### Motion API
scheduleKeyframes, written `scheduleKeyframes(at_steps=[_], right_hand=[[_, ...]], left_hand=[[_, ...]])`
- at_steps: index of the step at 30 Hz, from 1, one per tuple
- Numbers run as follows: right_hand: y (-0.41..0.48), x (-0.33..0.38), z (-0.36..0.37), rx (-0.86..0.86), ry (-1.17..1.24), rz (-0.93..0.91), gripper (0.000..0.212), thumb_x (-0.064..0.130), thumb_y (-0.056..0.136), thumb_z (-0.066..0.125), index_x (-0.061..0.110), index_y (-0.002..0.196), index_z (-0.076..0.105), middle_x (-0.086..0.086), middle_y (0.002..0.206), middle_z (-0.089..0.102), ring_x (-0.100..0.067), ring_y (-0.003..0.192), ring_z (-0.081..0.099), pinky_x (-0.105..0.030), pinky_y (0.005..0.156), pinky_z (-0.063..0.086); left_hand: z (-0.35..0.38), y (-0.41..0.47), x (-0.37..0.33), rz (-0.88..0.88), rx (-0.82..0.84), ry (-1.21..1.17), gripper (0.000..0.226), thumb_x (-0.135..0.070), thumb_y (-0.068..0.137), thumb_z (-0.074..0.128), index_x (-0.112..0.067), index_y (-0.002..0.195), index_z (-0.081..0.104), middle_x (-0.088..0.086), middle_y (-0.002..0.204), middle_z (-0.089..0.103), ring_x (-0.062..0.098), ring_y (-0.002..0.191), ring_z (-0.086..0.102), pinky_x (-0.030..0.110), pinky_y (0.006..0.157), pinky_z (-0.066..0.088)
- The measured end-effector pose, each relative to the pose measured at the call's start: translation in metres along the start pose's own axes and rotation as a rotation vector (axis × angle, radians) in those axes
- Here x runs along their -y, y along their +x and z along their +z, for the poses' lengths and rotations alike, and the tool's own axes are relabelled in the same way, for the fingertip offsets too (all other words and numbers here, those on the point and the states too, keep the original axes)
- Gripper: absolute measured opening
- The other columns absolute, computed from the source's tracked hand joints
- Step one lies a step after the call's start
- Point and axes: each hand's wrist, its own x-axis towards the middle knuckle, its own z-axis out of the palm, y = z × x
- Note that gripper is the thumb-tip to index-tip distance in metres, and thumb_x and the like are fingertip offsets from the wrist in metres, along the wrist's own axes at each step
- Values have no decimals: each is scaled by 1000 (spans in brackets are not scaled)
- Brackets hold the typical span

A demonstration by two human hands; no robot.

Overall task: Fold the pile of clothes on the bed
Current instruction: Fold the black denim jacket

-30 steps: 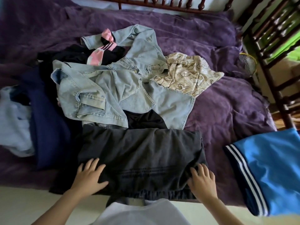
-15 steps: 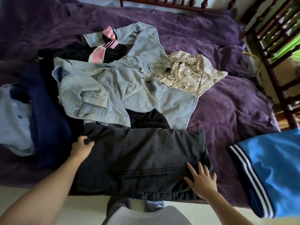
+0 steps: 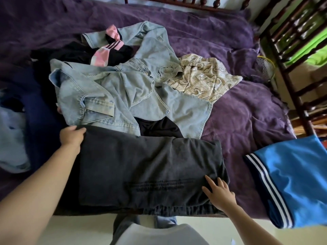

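A dark grey garment (image 3: 145,167) lies folded flat at the near edge of the purple bed (image 3: 238,121). My left hand (image 3: 71,137) grips its far left corner, fingers curled over the cloth. My right hand (image 3: 219,193) lies flat with spread fingers on its near right part. Behind it sprawls the unfolded pile: a light denim jacket (image 3: 123,96), a cream patterned garment (image 3: 205,78), black clothes (image 3: 159,128) and a pink striped piece (image 3: 108,48).
A folded blue garment with white stripes (image 3: 292,177) lies on the bed at the right. Navy (image 3: 35,112) and pale blue (image 3: 10,138) clothes are heaped at the left. A dark wooden rail (image 3: 292,50) stands on the right, the headboard (image 3: 194,4) at the back.
My left hand slid from the garment's near left edge up to its far left corner and took hold of it. My right hand stayed on the near right part.
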Motion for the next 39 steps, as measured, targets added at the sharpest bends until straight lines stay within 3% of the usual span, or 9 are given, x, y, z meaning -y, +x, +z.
scheduleKeyframes(at_steps=[4, 10, 13, 18, 22, 25, 31, 35, 39], right_hand=[[-5, 1, 0, -70, 56, 24, 59, 56, 96, 28, 34, 148, 13, -4, 154, 19, -25, 142, 17, -45, 108, 29], [4, -12, -11, -239, 461, 301, 63, 49, 94, 41, 25, 148, 19, -11, 153, 18, -32, 139, 17, -47, 108, 25], [22, -31, -10, -136, 650, 438, 74, 50, 91, 48, 22, 149, 13, -19, 151, 22, -37, 137, 23, -46, 111, 22], [47, -58, 9, -33, 939, 428, 94, 35, 73, 78, 4, 144, 26, -21, 140, 42, -36, 125, 45, -42, 105, 38], [56, -74, 23, -3, 1045, 380, 72, 34, 60, 86, -4, 114, 56, -20, 108, 64, -33, 96, 63, -44, 89, 52], [56, -79, 22, 118, 1208, 325, 93, 33, 33, 90, -5, 112, 57, -22, 103, 66, -35, 91, 65, -47, 86, 54], [13, -61, -32, 173, 1446, 96, 44, -15, 69, 61, -8, 112, 57, -23, 98, 66, -38, 90, 63, -44, 78, 55], [-15, -39, -56, 234, 1514, -131, 58, -13, 50, 63, -3, 107, 60, -20, 96, 70, -35, 87, 67, -36, 64, 58], [-54, 22, -75, 153, 1303, -391, 57, -23, 59, 64, 8, 107, 60, -6, 89, 74, -20, 84, 70, -30, 70, 57]], left_hand=[[7, -22, 5, 22, -75, 117, 59, -9, 91, 52, -8, 145, 27, 22, 143, 36, 37, 127, 41, 42, 104, 35], [53, -146, 82, 1021, 398, 952, 66, -41, 73, 43, -16, 134, 39, 29, 138, 40, 45, 124, 34, 59, 90, 44], [76, -194, 112, 923, 783, 1257, 62, -54, 72, 35, -35, 131, 40, 17, 141, 40, 43, 124, 36, 59, 81, 50], [94, -200, 133, 696, 838, 1436, 62, -51, 96, 33, -48, 144, -4, 5, 153, -29, 46, 139, -15, 61, 110, 4], [101, -203, 133, 621, 875, 1517, 63, -52, 95, 33, -50, 143, -8, 3, 151, -33, 45, 139, -19, 61, 111, 2], [106, -201, 133, 569, 861, 1574, 64, -53, 94, 35, -51, 143, -7, 3, 151, -34, 46, 138, -18, 63, 109, 3], [115, -221, 133, 527, 750, 1587, 67, -43, 97, 38, -44, 145, -8, 9, 151, -31, 42, 140, -18, 61, 111, 2], [114, -231, 148, 534, 644, 1495, 66, -32, 99, 39, -41, 146, -6, 14, 154, -21, 40, 142, -12, 58, 113, 3], [108, -223, 150, 620, 615, 1346, 90, -43, 62, 81, -42, 140, 35, 20, 145, 38, 47, 124, 44, 63, 91, 42]])
